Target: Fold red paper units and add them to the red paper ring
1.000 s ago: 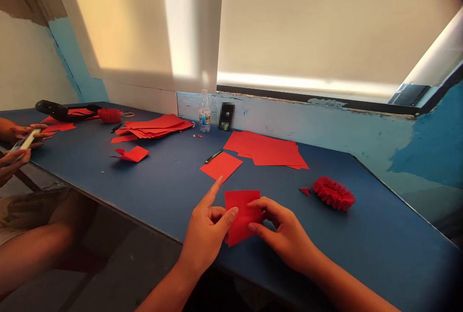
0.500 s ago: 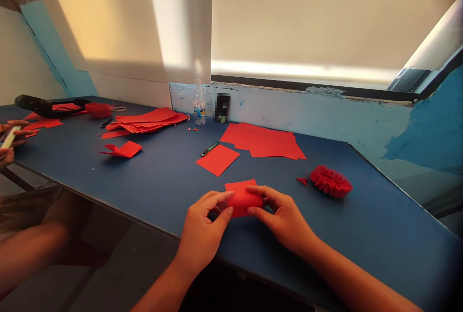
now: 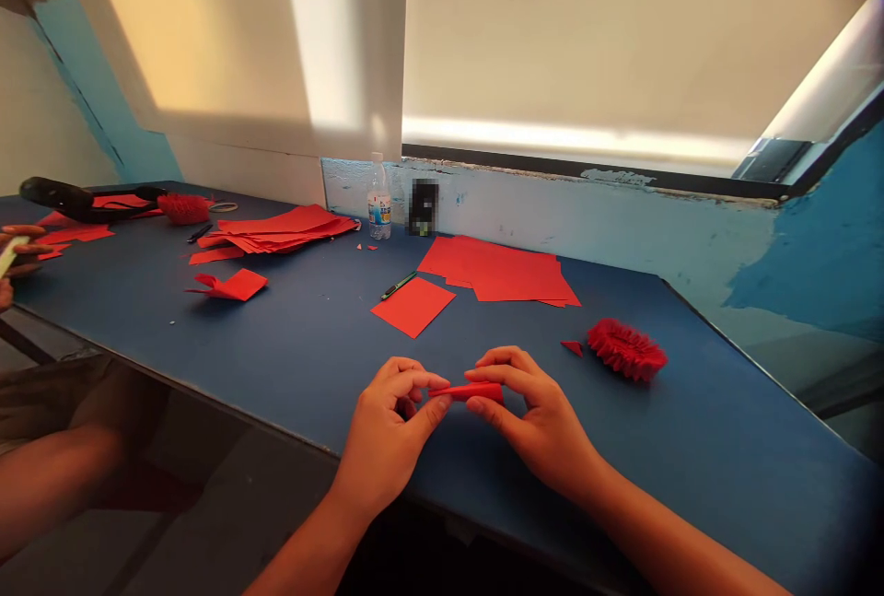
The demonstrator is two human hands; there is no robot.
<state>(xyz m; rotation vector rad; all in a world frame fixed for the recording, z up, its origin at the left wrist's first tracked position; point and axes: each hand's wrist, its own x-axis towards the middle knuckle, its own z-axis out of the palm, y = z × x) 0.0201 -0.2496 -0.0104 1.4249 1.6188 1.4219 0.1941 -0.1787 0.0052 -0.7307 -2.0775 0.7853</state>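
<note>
A folded piece of red paper [image 3: 476,391] is held edge-on between my hands, just above the near side of the blue table. My left hand [image 3: 397,416] pinches its left end between thumb and fingertips. At the right end, my right hand [image 3: 529,412] has its thumb and index finger around the paper. Beyond them lies a square red sheet [image 3: 414,306] with a green pen-like tool [image 3: 399,286] at its upper edge. A pleated red paper piece [image 3: 627,350] rests to the right, beside a small red scrap [image 3: 572,348].
Larger red sheets [image 3: 501,269] lie near the wall, another red pile [image 3: 283,229] to the left. A plastic bottle [image 3: 379,200] stands at the back. A folded red piece [image 3: 231,285] sits at left. A co-worker's hand [image 3: 17,255] holds a pale object at the far left.
The red paper in my hands has gone from showing its broad face to a thin, edge-on strip. Both hands stay in nearly the same place. The view has shifted slightly.
</note>
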